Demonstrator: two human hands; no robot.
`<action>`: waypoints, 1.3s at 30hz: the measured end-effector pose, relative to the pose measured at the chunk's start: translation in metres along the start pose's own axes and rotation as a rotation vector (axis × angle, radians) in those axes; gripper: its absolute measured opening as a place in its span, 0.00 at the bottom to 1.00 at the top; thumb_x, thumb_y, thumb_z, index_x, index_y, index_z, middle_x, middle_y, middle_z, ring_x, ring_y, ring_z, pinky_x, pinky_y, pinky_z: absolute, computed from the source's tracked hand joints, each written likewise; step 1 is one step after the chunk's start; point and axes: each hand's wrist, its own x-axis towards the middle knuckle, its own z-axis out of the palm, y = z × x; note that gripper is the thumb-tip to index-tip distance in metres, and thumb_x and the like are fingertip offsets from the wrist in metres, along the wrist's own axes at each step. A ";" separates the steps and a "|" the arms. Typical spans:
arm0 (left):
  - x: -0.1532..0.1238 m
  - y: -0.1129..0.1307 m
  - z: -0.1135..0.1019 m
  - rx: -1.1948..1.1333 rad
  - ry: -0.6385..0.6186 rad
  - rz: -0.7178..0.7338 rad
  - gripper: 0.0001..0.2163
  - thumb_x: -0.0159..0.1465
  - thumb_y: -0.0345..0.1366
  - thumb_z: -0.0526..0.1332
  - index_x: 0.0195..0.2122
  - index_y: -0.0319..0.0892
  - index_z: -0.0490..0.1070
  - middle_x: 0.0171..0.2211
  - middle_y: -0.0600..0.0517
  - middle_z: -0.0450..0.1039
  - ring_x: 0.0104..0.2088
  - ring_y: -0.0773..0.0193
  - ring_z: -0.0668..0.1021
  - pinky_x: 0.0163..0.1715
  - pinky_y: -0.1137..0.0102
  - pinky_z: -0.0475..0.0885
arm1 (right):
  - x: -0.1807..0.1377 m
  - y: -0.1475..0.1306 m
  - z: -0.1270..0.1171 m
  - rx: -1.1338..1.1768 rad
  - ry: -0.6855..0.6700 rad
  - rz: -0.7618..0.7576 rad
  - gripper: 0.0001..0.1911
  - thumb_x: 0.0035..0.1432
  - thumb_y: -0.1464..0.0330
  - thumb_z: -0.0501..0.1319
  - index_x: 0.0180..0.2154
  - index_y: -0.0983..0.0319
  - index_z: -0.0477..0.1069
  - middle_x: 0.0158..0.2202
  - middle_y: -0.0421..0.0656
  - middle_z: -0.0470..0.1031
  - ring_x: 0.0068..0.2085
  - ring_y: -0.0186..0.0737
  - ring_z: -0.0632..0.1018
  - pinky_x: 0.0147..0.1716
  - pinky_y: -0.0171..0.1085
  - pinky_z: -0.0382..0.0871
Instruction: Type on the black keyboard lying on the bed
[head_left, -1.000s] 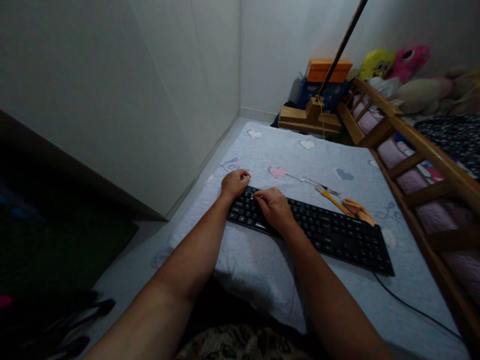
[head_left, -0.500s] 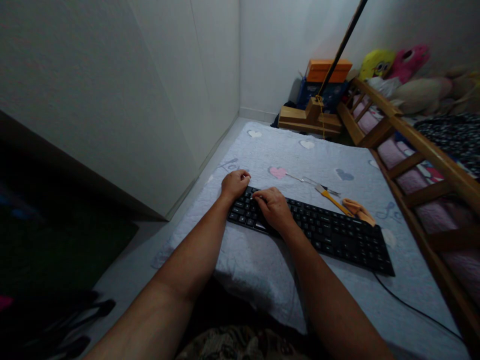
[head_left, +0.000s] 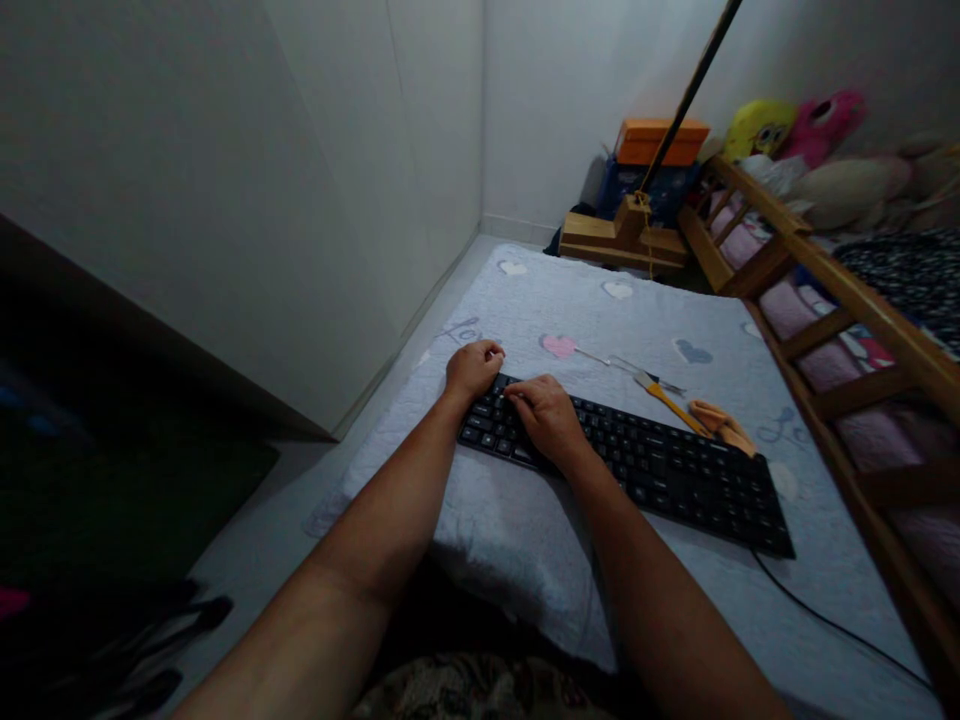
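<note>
A black keyboard [head_left: 675, 480] lies at a slant on the light cloth [head_left: 525, 540], its cable running off to the lower right. By its far left corner rests my left hand [head_left: 474, 370], fingers curled in; whatever they may hold is hidden. Over the left part of the keys is my right hand [head_left: 547, 412], thumb and fingertips pinched together close to the keys. A small pale spot shows at the fingertips, too small to name. Behind the keyboard are a yellow-handled brush [head_left: 675, 407], a folded orange cloth [head_left: 721, 427] and thin metal tools [head_left: 594, 356].
Along the right runs a wooden bed rail [head_left: 840, 265], with plush toys [head_left: 761, 130] beyond it. A wooden stand [head_left: 626, 235] with a dark pole and an orange box [head_left: 660, 141] are at the back. A pale cabinet panel [head_left: 337, 200] rises on the left.
The view has shifted slightly, so everything sits a little further right. Both hands keep nearly the same pose and place on the keyboard.
</note>
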 end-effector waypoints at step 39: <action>0.000 0.000 0.002 -0.005 0.012 0.004 0.12 0.60 0.38 0.56 0.37 0.44 0.78 0.31 0.52 0.78 0.31 0.65 0.75 0.30 0.72 0.64 | -0.003 0.001 -0.005 0.010 0.015 0.025 0.09 0.61 0.73 0.57 0.37 0.59 0.76 0.37 0.44 0.80 0.41 0.44 0.73 0.45 0.42 0.65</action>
